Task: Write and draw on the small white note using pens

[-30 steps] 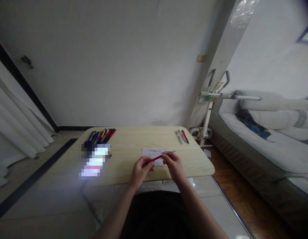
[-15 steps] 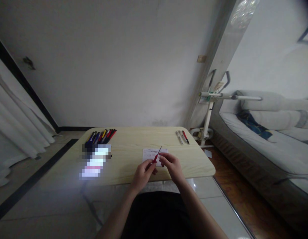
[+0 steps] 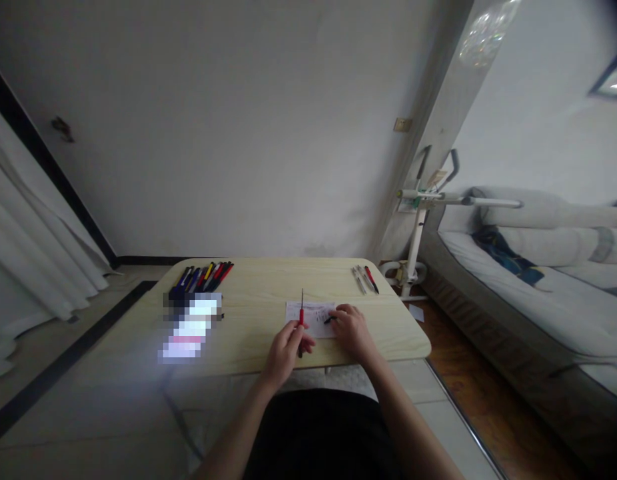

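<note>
My left hand [image 3: 284, 347] is closed around a disassembled pen with a red section [image 3: 301, 316]. A thin rod, like a refill [image 3: 302, 297], points straight up from its front end. The pen's dark lower end shows beneath the fingers. My right hand [image 3: 353, 328] is low over the right edge of a white sheet of paper [image 3: 294, 311], fingers curled together. A small black piece [image 3: 330, 319] sticks out from its fingertips over the sheet; its exact kind is too small to make out. Dark marks show on the paper beside it.
Several pens [image 3: 203, 275] lie bunched at the back left of the wooden table [image 3: 263, 280]. A few more pens [image 3: 364, 279] lie at the back right. A bright, pixelated patch covers something at the left. An exercise machine [image 3: 416, 233] and a sofa [image 3: 538, 287] stand to the right.
My right hand has moved from beside the pen's tip down and right to the paper, where a small black piece now shows. My left hand has turned the pen from slanted to upright.
</note>
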### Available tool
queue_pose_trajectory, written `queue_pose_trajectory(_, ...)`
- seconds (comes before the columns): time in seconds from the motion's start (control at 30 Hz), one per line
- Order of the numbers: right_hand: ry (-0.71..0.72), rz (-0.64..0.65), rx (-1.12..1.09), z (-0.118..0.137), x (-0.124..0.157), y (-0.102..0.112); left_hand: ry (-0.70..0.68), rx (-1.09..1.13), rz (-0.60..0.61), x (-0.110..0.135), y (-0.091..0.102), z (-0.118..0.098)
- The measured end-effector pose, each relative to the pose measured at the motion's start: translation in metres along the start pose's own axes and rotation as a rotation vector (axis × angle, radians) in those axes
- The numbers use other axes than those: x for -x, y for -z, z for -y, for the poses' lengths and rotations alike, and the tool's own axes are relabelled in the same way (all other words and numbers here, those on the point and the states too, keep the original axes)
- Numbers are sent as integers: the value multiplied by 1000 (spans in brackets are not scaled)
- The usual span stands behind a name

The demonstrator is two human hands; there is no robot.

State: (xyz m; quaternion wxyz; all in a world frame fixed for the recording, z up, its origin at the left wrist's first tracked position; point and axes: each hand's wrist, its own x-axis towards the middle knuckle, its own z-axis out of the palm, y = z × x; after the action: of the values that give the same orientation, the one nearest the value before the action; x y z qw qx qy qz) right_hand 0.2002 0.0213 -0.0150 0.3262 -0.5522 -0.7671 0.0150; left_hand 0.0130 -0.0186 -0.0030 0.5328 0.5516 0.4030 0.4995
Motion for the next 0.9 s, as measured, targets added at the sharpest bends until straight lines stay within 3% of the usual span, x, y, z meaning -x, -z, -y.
queue_pose_trajectory(0.17,-1,-4,0,3,4,-2,21,64,-4,-2,2,5)
queue_pose_trajectory(0.37,-40,-79,-158,-6,4,-4,47,149,-3,-2,2,4)
queue_pose_trajectory(0.63,-280,-137,-492,-13,4,-2,25,144,0,-2,2,4)
queue_pose_trajectory(0.9,-358,-219,-686,-22,5,-1,9,27,-4,-1,2,2)
